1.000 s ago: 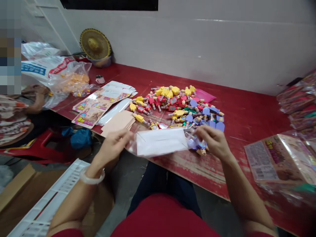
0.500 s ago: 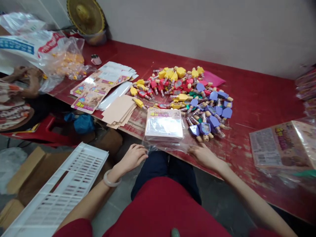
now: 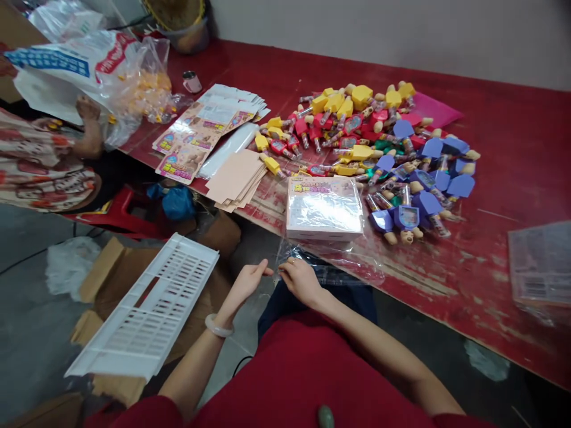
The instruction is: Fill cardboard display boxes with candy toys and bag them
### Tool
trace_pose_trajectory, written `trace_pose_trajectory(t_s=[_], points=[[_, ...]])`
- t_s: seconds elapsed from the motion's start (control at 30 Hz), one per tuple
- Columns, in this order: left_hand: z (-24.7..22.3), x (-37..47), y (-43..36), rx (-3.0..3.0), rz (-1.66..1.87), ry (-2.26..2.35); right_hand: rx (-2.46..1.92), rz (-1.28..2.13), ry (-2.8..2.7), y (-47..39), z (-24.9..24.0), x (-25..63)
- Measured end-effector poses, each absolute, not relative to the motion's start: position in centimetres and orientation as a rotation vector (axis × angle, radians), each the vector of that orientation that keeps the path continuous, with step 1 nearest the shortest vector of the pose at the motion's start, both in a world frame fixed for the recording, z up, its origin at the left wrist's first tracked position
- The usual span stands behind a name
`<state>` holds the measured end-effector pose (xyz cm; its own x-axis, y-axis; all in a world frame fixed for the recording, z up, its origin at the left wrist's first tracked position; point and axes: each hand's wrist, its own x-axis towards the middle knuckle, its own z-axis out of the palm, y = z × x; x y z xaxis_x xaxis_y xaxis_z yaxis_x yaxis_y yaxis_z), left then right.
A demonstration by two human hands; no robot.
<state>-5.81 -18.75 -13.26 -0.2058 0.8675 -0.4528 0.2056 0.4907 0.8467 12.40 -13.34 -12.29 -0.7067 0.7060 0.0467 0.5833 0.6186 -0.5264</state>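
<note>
A printed box [image 3: 325, 208] sits at the table's front edge, partly inside a clear plastic bag [image 3: 345, 255] whose loose end hangs over the edge. Just below and left of the box, my left hand [image 3: 250, 280] has its thumb and fingers pressed together near the bag's left end; what it pinches is too small to make out. My right hand [image 3: 300, 278] is closed on the clear film, close beside the left one. Behind and right of the box lies a heap of yellow, red, green and purple capped tubes [image 3: 357, 142].
Printed cards [image 3: 185, 148] and plain beige cards [image 3: 236, 178] lie left of the box. A white plastic rack [image 3: 151, 309] stands over cardboard at lower left. Another person [image 3: 40, 160] works at far left. A wrapped pack [image 3: 542, 267] lies at right.
My right hand has moved left, from the bag's right side to beside my left hand. The view has shifted, and the bag's loose end now spreads below the box.
</note>
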Motion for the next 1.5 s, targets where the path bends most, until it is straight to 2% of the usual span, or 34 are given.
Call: trace_pose_trajectory(t_s=[0.17,0.4,0.6,0.8,0.93,1.1,1.27,1.5], points=[[-13.9,-5.2,-19.1,0.856,0.87,1.642,-1.064,0.704,-2.649,-13.8,-13.5,11.4],[-13.7,-3.9,-18.6,0.941,0.851,1.652,-0.878,0.485,-2.618,-14.4,-14.5,11.9],[-13.4,-3.7,-17.9,1.009,0.797,1.725,-0.86,0.369,-2.533,-15.5,-14.3,21.3],[-12.7,-0.5,-16.8,1.141,0.631,1.544,-1.057,0.477,-2.403,-18.8,-13.2,29.0],[-12.0,1.2,-16.4,1.219,0.499,1.526,-1.123,0.529,-2.264,-18.6,-12.8,27.7],[-12.1,0.7,-17.0,1.187,0.375,1.469,-0.907,0.587,-2.353,-17.1,-12.9,23.9],[-12.2,0.6,-17.6,1.13,0.373,1.427,-0.705,0.568,-2.517,-16.6,-12.9,21.5],[-11.8,0.8,-17.6,1.084,0.408,1.394,-0.677,0.546,-2.498,-17.0,-13.4,20.2]])
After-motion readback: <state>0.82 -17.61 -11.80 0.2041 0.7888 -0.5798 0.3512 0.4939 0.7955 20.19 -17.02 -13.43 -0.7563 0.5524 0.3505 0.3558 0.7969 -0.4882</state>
